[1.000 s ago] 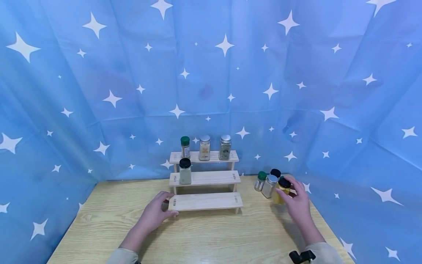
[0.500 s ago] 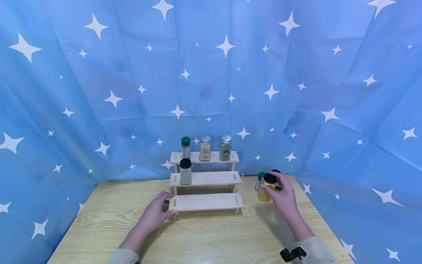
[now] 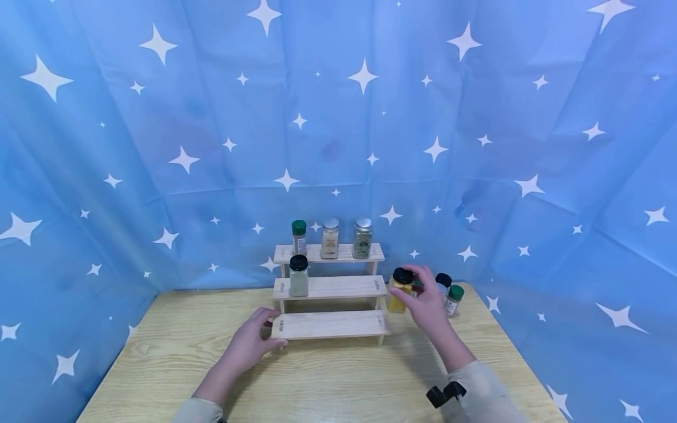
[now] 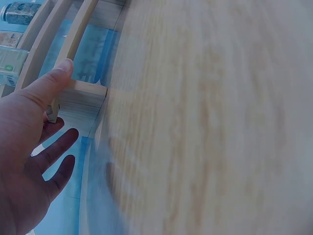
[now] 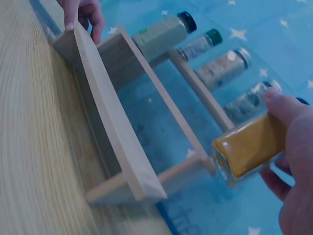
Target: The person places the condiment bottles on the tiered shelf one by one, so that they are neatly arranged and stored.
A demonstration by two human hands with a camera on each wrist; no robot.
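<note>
My right hand (image 3: 427,306) grips a black-lidded spice jar of yellow powder (image 3: 398,302), held upright just right of the rack. In the right wrist view, the jar's glass base points toward the rack's end. With thumb and fingers, my left hand (image 3: 247,339) pinches the left end of the lowest step of a three-step wooden spice rack (image 3: 333,324). A black-lidded jar with pale green contents (image 3: 299,283) stands at the left of the middle step. On the top step stand a green-lidded jar (image 3: 299,239) and two silver-lidded jars (image 3: 330,242).
Behind my right hand, a green-lidded jar (image 3: 453,301) and a black-lidded jar (image 3: 443,280) stand on the wooden table (image 3: 328,382); others there are partly hidden. A blue star-patterned curtain (image 3: 338,129) surrounds the table at the back and sides.
My right hand has carried the yellow jar leftward from the cluster to beside the rack, uncovering a green-lidded jar. My left hand keeps its hold on the lowest step.
</note>
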